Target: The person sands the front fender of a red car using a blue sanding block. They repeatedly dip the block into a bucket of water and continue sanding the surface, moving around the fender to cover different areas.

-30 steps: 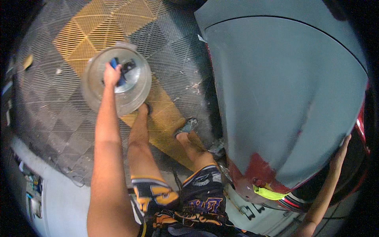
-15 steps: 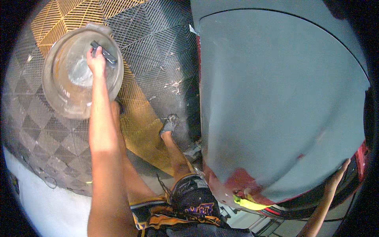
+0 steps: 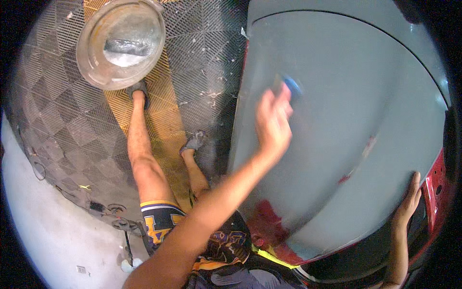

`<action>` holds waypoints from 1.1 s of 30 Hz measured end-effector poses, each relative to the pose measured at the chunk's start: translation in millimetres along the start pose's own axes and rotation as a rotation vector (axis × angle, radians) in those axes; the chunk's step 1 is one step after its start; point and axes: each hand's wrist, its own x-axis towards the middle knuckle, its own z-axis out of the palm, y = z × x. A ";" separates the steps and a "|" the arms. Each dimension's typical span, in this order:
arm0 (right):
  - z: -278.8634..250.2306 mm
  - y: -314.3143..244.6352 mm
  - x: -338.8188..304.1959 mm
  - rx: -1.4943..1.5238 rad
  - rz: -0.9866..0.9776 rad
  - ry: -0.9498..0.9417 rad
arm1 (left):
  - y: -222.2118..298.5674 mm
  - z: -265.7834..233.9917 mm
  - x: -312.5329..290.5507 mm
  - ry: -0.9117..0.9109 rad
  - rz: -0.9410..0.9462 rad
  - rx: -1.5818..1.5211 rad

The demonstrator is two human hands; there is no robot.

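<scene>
Position of the left hand (image 3: pixel 275 118): over the near-left part of a grey vehicle panel (image 3: pixel 332 101). Its grip is closed on a small blue item (image 3: pixel 292 86), which juts out past the fingertips. Hand and item are motion-blurred; the item's exact form, and whether it touches the panel surface, cannot be determined.

Change noted: half a second ago this hand was inside the clear round basin (image 3: pixel 89 72), with a dark block in its grip. It has since left the basin and crossed to the panel. The dark block (image 3: pixel 126 46) now lies in the basin, apart from either hand. In effect, the work has shifted from the basin to the panel, with the blue item the piece in use.

Right hand (image 3: pixel 409 204): at the panel's lower right edge, as in the preceding views, fingers extended along it. Whether its grip is clasping the edge or merely resting there cannot be told.

Panel condition: mostly matte grey. A red patch (image 3: pixel 263 219) shows at the near corner, with a smaller red spot (image 3: pixel 344 178) along the crease. A yellow-green strip (image 3: pixel 274 259) lies by the near edge.

Surroundings: the basin stands on black and yellow floor grating (image 3: pixel 207 82), beside the person's left foot (image 3: pixel 138 91).
</scene>
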 end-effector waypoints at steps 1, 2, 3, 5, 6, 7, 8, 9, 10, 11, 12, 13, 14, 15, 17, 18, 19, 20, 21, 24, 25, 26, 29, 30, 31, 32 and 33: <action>-4.1 5.1 0.2 -0.055 -0.076 -0.006 | -20.5 5.1 39.7 0.018 -0.052 0.086; -2.2 -7.1 2.8 -0.113 -0.123 -0.018 | -38.0 7.3 85.2 0.173 0.132 0.329; 3.9 -16.9 4.7 -0.102 -0.097 -0.014 | -43.6 8.8 116.4 0.205 0.118 0.406; 18.4 -35.5 5.1 -0.027 0.049 0.007 | -42.2 -1.7 143.4 0.104 -0.085 0.360; 19.9 -40.0 6.1 0.033 0.163 0.022 | -41.1 -2.3 117.4 0.084 0.022 0.299; 16.2 -30.8 6.0 0.026 0.135 0.008 | -37.2 -3.3 79.0 0.058 0.141 0.236; 13.2 -14.6 4.7 0.029 0.102 0.002 | -33.6 -11.1 27.7 0.009 0.141 0.211; 14.5 -16.2 3.4 0.040 0.121 0.009 | -32.7 -22.5 -27.5 -0.036 0.131 0.185; 14.3 -21.1 1.2 0.048 0.137 0.018 | -38.1 -35.3 -68.8 -0.053 0.127 0.198; 16.6 -22.9 -4.1 0.060 0.149 0.032 | -46.2 -44.9 -89.9 -0.069 0.131 0.210; 14.2 -20.8 -7.5 0.110 0.180 0.050 | -46.9 -39.7 -73.2 -0.050 0.178 0.199; 11.9 -20.4 -9.0 0.157 0.201 0.065 | -51.0 -25.9 -34.2 -0.005 0.181 0.232; 7.4 -17.7 -7.8 0.087 0.135 0.041 | -55.1 -11.4 14.6 0.042 0.181 0.262; 1.6 -14.4 -1.0 0.015 0.061 0.012 | -53.5 -6.4 60.8 0.063 0.118 0.238; 3.9 -26.3 7.7 -0.014 0.007 -0.004 | -65.1 -16.8 115.0 0.119 0.200 0.229; 14.9 -35.8 9.2 0.028 0.049 0.012 | -65.5 -17.6 103.9 0.118 0.209 0.222; 18.9 -37.5 8.4 0.063 0.106 0.028 | -62.5 -16.6 72.3 0.103 0.211 0.218; 16.6 -26.5 6.1 0.032 0.083 0.020 | -49.2 -16.7 24.2 0.008 0.017 0.179; 11.7 -21.3 3.3 0.001 0.038 0.011 | -47.5 -20.5 -30.6 0.046 0.098 0.205; 6.0 -22.0 -2.1 0.118 0.164 -0.043 | -34.4 -38.1 -80.8 -0.112 0.100 0.130; 4.2 -25.5 -4.0 0.188 0.240 -0.068 | -31.6 -24.8 -49.2 -0.092 0.147 0.111; 5.2 -25.6 -5.9 0.160 0.267 -0.019 | -23.2 -5.9 6.2 -0.043 0.255 0.182; 13.3 -48.2 5.1 0.060 0.125 0.018 | -32.4 5.3 180.1 0.188 0.233 0.196; 11.5 -38.0 10.6 0.005 0.024 -0.023 | -30.9 8.8 182.2 0.192 0.159 0.200; 12.3 -32.5 8.7 0.007 0.014 -0.032 | -18.2 17.8 181.7 0.177 0.090 0.209; 12.5 -29.1 8.4 0.008 -0.006 -0.041 | -4.5 26.4 181.3 0.167 0.021 0.218; 10.3 -14.0 0.7 0.004 0.025 -0.039 | 23.3 41.3 141.2 0.125 0.103 0.321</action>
